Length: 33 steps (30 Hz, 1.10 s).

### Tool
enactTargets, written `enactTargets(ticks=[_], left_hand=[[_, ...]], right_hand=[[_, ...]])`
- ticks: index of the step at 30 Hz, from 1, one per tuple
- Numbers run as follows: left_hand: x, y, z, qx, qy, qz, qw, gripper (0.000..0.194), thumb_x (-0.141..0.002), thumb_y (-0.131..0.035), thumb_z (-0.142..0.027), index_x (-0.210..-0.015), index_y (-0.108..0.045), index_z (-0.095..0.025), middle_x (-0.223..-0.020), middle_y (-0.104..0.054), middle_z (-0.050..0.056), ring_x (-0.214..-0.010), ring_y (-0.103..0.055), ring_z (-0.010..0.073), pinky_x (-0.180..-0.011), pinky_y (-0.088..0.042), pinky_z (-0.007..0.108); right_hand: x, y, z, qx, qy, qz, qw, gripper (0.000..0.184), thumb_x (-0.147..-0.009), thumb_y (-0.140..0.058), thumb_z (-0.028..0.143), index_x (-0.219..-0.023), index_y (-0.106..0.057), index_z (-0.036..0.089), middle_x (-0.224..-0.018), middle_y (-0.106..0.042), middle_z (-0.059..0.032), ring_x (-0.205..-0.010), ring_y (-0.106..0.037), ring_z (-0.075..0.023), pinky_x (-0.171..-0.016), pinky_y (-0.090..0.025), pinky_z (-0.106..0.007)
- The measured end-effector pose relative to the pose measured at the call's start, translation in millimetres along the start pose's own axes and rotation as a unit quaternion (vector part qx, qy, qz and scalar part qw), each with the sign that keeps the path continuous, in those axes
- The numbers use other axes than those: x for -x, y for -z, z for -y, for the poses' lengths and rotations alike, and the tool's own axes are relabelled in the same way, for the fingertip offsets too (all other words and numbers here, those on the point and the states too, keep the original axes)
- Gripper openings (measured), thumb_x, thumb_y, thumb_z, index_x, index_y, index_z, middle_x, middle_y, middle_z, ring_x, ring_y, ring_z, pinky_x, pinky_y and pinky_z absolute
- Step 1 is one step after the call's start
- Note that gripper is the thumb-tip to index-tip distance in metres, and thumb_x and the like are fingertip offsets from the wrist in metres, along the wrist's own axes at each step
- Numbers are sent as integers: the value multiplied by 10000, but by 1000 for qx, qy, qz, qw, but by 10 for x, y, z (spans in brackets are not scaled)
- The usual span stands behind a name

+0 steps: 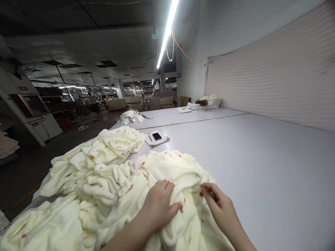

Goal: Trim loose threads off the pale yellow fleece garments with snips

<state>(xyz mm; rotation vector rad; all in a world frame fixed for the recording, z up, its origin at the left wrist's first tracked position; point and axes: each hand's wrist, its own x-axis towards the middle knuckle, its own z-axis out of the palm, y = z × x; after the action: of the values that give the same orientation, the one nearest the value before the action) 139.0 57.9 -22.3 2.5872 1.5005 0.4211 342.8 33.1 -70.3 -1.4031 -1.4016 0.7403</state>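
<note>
A soft, pale yellow fleece cloth [167, 164] with small reddish marks lies bunched in front of me on the table. My left hand [161, 202] rests on it, fingers curled over a fold and thumb reaching across to the right. At the cloth's right side, my right hand [218, 204] is closed in a pinch. What sits between those fingertips is too small to make out. To the left spreads a large heap of the same yellow fleece [96, 157], rumpled, with small white tags showing. A pinkish scrap [138, 164] lies between the two.
Beyond the cloth, a black phone [157, 136] and a red pen [150, 138] lie on a stack of papers [160, 142]. White cloth scraps [131, 116] are farther back. Stacked folded pieces [210, 102] stand by the wall. The pale table [261, 174] extends right.
</note>
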Motion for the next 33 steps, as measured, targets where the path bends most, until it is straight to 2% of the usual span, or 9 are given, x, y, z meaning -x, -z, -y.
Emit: enactTargets(ticks=[3, 7, 10, 14, 19, 23, 25, 28, 33], left_hand=[[36, -6, 0, -19, -16, 1, 1000, 257, -781, -587, -295, -1015, -570, -188, -1018, -585, 88, -925, -535, 267, -800, -452, 409], [27, -6, -11, -48, -28, 1, 998, 165, -801, -547, -268, -947, -569, -193, -1025, -586, 93, -924, -531, 265, -800, -446, 412], [38, -11, -12, -66, -39, 12, 997, 89, -809, -474, -179, -847, -551, -199, -949, -602, 71, -852, -543, 248, -736, -449, 395], [100, 0, 28, -52, -55, -4, 997, 145, -754, -446, -75, -758, -518, -202, -842, -587, 40, -785, -539, 219, -701, -443, 371], [171, -29, 81, 15, -103, -110, 988, 134, -763, -550, -162, -887, -519, -201, -1106, -565, 96, -1011, -534, 264, -852, -441, 438], [123, -79, -23, 86, -139, -150, 975, 417, -764, -625, -282, -1133, -449, -201, -1270, -515, 131, -1196, -454, 298, -1023, -323, 528], [72, -85, -112, 154, -101, -136, 973, 408, -792, -603, -313, -1156, -445, -219, -1219, -555, 103, -1165, -487, 275, -1008, -361, 503], [13, -84, -210, 259, 3, -106, 960, 170, -854, -512, -330, -993, -523, -233, -1001, -614, 51, -989, -572, 230, -747, -518, 357], [10, -141, -210, 229, 7, -138, 964, 57, -792, -550, -218, -841, -521, -220, -857, -610, 21, -907, -571, 222, -810, -481, 390]], right_hand=[[-280, 68, -124, -37, -94, -108, 989, 316, -754, -602, 487, -936, -605, 229, -865, -662, -50, -587, -504, -161, -576, -406, -286], [-486, -33, -168, -205, -124, -81, 968, 293, -664, -693, 395, -878, -619, 208, -771, -606, -8, -620, -487, -137, -531, -358, -231], [-511, -107, -157, -260, -131, -51, 955, 210, -709, -632, 370, -819, -572, 201, -523, -418, 79, -435, -308, -77, -433, -234, -204], [-446, -94, -116, -312, -135, -19, 940, 194, -722, -610, 348, -814, -519, 204, -465, -284, 121, -402, -161, -52, -420, -145, -201], [-303, -47, 20, -328, -135, -4, 935, 200, -758, -601, 324, -895, -509, 211, -478, -270, 121, -422, -177, -56, -432, -147, -196], [-134, -121, 228, -339, -122, 5, 933, 282, -778, -621, 359, -988, -496, 219, -535, -309, 106, -435, -208, -56, -427, -142, -195], [-43, -200, 328, -358, -119, 21, 926, 324, -778, -630, 391, -1014, -480, 226, -557, -317, 104, -432, -202, -51, -422, -135, -193], [58, -314, 406, -367, -115, 28, 923, 378, -767, -631, 445, -1034, -463, 237, -601, -358, 93, -427, -230, -49, -413, -171, -189], [100, -302, 342, -165, -28, -26, 985, 351, -814, -559, 467, -1070, -476, 242, -641, -491, 48, -488, -435, -115, -436, -333, -220]])
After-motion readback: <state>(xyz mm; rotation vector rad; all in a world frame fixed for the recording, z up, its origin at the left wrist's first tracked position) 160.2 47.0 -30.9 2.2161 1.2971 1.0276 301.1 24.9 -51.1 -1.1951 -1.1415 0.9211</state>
